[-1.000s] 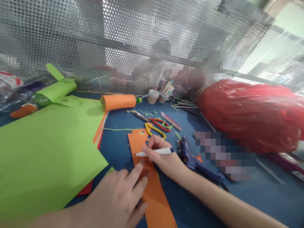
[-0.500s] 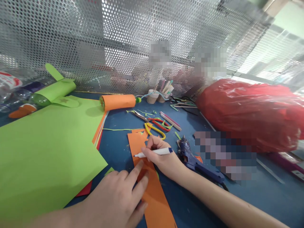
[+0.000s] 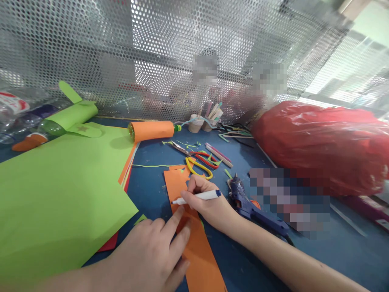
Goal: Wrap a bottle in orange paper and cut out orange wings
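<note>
A long strip of orange paper [image 3: 202,255] lies on the blue table in front of me. My left hand [image 3: 154,243] rests on its left side, fingers spread and pressing it flat. In my right hand [image 3: 209,202] is a white marker [image 3: 205,195] with a dark blue end, held like a pen. Its tip touches or hovers just over the strip's left edge; I cannot tell which. Just beyond the strip lie scissors [image 3: 199,167] with red and yellow handles, spread apart, among small paper scraps. A dark blue glue gun [image 3: 253,213] lies right of my right hand.
Large green paper [image 3: 60,194] covers the left, over other coloured sheets. Behind it lie an orange-wrapped bottle [image 3: 153,131] and a green-wrapped bottle [image 3: 71,115]. Cups [image 3: 195,125] with sticks stand near the perforated metal screen [image 3: 106,61]. A red plastic bag [image 3: 322,146] bulges at right.
The marker tip has shifted very slightly along the strip's left edge, toward me. My left hand stays in place on the paper.
</note>
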A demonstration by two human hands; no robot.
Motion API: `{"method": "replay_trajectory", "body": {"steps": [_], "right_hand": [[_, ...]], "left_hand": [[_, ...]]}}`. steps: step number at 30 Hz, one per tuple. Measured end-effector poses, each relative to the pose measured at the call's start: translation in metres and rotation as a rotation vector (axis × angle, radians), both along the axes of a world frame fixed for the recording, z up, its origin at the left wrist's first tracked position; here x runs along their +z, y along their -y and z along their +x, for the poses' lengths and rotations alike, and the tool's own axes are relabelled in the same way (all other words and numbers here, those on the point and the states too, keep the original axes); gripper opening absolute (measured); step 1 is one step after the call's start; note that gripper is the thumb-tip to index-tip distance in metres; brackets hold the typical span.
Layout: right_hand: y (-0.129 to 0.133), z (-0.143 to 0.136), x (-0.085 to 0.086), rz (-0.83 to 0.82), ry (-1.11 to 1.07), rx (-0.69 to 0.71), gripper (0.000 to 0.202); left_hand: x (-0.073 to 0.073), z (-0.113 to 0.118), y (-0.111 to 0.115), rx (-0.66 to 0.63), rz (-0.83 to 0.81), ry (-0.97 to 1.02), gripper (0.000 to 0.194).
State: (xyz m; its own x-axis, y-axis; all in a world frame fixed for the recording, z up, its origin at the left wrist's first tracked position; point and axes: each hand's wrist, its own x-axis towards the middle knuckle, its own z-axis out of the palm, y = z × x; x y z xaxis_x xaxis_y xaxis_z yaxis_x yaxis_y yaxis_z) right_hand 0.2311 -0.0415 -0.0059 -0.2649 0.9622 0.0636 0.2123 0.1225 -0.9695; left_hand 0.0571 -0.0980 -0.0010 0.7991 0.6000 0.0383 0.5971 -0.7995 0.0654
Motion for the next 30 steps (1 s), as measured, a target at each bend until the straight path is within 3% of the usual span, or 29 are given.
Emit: {"method": "replay_trajectory", "body": {"steps": [6,15,21,30], "right_hand": [[-0.0001,-0.0013,-0.0022,-0.036,-0.005,0.007,0.025],[0.0006,0.0001,-0.0057,0.047,0.031,-0.015,0.023],[-0.0004,0.0016,-0.0027,0.15,0.135,-0.09,0.022],[-0.0016,0.0047,-0.0063,0.148,0.16,-0.209,0.022]], "left_hand": [[-0.001,-0.0003,0.0005,0.007,0.015,-0.012,0.041],[0.0012,-0.0001,0.0014,0.01,-0.004,-0.014,0.041],[0.0026,0.0002,0.0,0.006,-0.009,0.002,0.044],[0.0005,-0.0018,0.003,-0.003,0.032,0.005,0.043]]}}
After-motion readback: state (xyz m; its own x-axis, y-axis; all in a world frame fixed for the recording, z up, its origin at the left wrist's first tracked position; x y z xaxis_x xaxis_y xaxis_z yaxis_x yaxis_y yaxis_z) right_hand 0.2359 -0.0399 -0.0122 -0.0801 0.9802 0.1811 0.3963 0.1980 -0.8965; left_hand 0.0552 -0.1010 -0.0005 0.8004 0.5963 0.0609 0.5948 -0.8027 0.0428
